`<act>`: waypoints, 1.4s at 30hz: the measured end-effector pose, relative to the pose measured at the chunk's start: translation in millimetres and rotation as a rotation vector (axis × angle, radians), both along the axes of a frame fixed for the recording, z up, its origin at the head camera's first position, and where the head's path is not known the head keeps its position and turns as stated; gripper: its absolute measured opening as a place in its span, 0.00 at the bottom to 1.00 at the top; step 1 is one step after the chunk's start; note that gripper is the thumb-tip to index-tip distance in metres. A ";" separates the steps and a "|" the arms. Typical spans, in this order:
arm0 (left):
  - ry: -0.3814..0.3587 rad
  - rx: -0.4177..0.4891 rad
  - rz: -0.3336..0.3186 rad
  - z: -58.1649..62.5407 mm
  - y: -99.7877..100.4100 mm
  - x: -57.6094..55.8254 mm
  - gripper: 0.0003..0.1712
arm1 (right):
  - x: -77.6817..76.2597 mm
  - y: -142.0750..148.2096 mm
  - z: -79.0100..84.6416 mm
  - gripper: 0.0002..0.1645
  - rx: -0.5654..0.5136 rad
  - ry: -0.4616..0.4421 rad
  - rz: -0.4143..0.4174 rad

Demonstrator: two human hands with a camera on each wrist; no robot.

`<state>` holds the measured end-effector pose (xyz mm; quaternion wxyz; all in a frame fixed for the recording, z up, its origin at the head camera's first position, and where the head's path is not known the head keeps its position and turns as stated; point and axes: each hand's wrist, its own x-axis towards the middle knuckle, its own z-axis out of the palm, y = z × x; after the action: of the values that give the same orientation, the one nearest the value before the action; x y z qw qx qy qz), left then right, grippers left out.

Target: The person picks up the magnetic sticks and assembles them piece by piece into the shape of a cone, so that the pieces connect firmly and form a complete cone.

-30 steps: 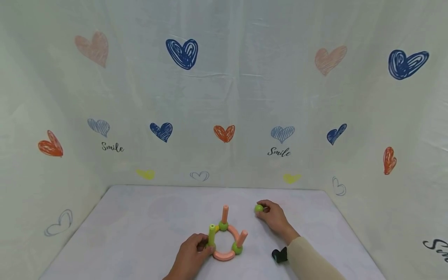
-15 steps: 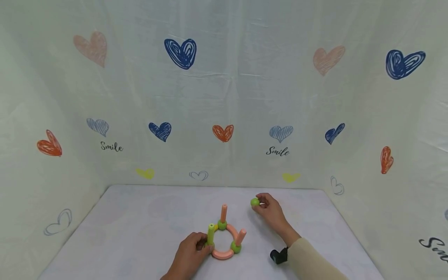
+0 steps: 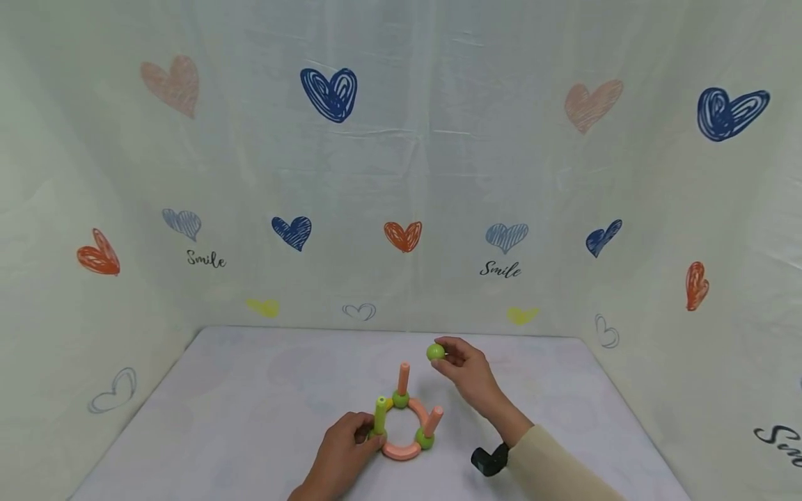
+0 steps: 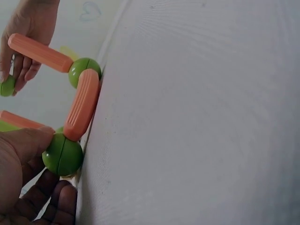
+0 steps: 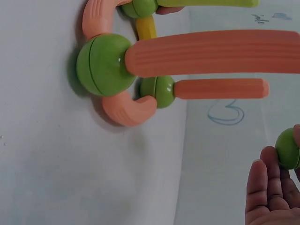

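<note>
On the white table stands a toy frame: a ring of curved pink bars and a yellow bar, joined by green balls. Two pink rods and a yellow-green rod rise from those balls. My left hand grips the near-left green ball under the yellow-green rod, thumb on one side and fingers on the other. Behind and right of the frame, my right hand pinches a loose green ball between thumb and fingertips. That ball is raised, near the height of the far pink rod's top.
A black device sits at my right wrist, by the beige sleeve. White cloth walls with printed hearts rise behind the table and on both sides.
My right hand has moved left and slightly away with the green ball, closer to the far pink rod. My left hand stays on the frame, which has not visibly shifted.
</note>
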<state>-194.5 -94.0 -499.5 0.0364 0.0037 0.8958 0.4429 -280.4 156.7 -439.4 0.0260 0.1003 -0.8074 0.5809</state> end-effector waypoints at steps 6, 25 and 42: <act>0.008 -0.001 0.007 -1.6 0.4 1.2 0.21 | 2.9 -7.4 4.9 0.21 0.002 0.015 0.039; 0.049 -0.001 -0.041 -4.3 -0.4 -2.0 0.21 | -1.4 -31.5 15.8 0.22 0.189 0.063 0.142; 0.151 0.010 -0.024 -0.1 -0.9 6.8 0.21 | 11.3 -31.6 14.3 0.22 0.163 0.032 0.200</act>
<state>-187.7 -94.9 -499.6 -0.0261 0.0480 0.8936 0.4454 -269.0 125.2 -425.2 -0.0275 0.1912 -0.8374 0.5113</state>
